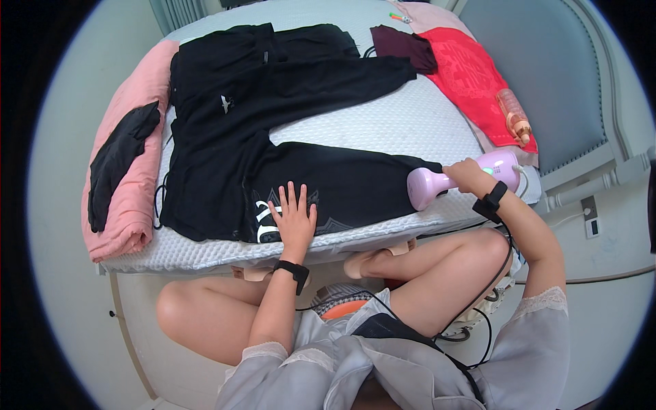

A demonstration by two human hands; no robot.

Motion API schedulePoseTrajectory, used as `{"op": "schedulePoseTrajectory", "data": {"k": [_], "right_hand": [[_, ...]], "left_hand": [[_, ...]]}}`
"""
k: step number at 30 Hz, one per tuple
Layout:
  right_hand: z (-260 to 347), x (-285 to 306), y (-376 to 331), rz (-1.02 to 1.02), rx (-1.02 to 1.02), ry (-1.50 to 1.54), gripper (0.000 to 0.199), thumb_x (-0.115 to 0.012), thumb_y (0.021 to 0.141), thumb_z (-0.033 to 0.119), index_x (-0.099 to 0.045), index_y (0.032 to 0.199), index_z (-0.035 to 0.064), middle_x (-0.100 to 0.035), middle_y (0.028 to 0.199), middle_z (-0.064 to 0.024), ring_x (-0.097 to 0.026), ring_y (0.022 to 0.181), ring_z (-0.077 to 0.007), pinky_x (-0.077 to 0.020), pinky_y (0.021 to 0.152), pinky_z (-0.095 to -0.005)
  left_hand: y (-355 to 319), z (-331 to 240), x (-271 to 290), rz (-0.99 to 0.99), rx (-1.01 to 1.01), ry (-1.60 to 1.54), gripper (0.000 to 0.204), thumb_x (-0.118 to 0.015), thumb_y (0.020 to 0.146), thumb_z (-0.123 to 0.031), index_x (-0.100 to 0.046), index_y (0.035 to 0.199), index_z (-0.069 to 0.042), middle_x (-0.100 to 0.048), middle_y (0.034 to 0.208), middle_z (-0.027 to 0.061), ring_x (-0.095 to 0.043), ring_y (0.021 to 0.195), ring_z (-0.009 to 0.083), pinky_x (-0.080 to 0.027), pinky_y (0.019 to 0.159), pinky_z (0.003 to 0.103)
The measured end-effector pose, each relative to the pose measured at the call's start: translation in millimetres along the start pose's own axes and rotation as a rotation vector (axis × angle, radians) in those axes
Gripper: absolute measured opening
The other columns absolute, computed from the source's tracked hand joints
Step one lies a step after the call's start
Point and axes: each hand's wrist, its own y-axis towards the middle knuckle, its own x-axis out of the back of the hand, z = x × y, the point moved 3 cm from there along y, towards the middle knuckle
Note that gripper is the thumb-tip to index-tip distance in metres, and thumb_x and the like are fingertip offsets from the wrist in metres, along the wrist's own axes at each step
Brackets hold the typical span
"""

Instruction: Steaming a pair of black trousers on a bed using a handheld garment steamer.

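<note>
A pair of black trousers (273, 130) lies spread flat on a white quilted bed (410, 123), with a white print near the lower hem. My left hand (295, 217) rests flat, fingers apart, on the nearer trouser leg beside that print. My right hand (468, 174) grips the handle of a pink handheld garment steamer (437, 184), whose head touches the far end of the same leg at the bed's right edge.
A pink folded blanket (123, 205) with a black garment (116, 160) on it lies along the bed's left side. At the right are a red cloth (471, 78), a dark maroon garment (403, 44) and a clear orange bottle (514, 115). A padded grey headboard (547, 68) stands at the right.
</note>
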Motion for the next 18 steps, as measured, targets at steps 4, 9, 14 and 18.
{"op": "schedulePoseTrajectory", "data": {"k": [4, 9, 14, 18], "right_hand": [[-3, 3, -4, 0.009, 0.004, 0.010, 0.035, -0.069, 0.065, 0.007, -0.055, 0.097, 0.0098, -0.067, 0.081, -0.0109, -0.066, 0.079, -0.0299, -0.0495, 0.068, -0.0411], [-7, 14, -17, -0.104, -0.025, 0.082, 0.041, -0.067, 0.065, 0.006, -0.051, 0.103, 0.0104, -0.065, 0.089, -0.0143, -0.064, 0.082, -0.0309, -0.0483, 0.068, -0.0430], [-24, 16, -23, -0.344, 0.007, 0.460, 0.039, -0.062, 0.069, 0.008, -0.047, 0.105, 0.0080, -0.062, 0.094, -0.0190, -0.060, 0.087, -0.0372, -0.0464, 0.072, -0.0470], [-41, -11, -1, -0.385, -0.144, 0.580, 0.042, -0.061, 0.070, 0.015, -0.042, 0.106, 0.0061, -0.061, 0.089, -0.0235, -0.059, 0.086, -0.0430, -0.0454, 0.073, -0.0495]], "left_hand": [[1, 0, 1, 0.012, 0.010, -0.002, 0.053, -0.049, 0.089, -0.033, -0.040, 0.139, -0.018, -0.025, 0.150, 0.0098, -0.019, 0.139, 0.0294, -0.008, 0.109, 0.057], [-1, 2, 0, -0.016, -0.002, -0.011, 0.053, -0.050, 0.089, -0.034, -0.040, 0.139, -0.018, -0.026, 0.149, 0.0099, -0.020, 0.139, 0.0299, -0.009, 0.109, 0.057], [0, 1, 1, -0.015, 0.004, -0.018, 0.053, -0.051, 0.088, -0.033, -0.042, 0.138, -0.017, -0.027, 0.149, 0.0094, -0.020, 0.139, 0.0295, -0.009, 0.109, 0.057], [2, -4, 0, 0.004, 0.003, -0.022, 0.052, -0.050, 0.089, -0.033, -0.042, 0.137, -0.017, -0.026, 0.149, 0.0093, -0.020, 0.139, 0.0292, -0.009, 0.109, 0.057]]}}
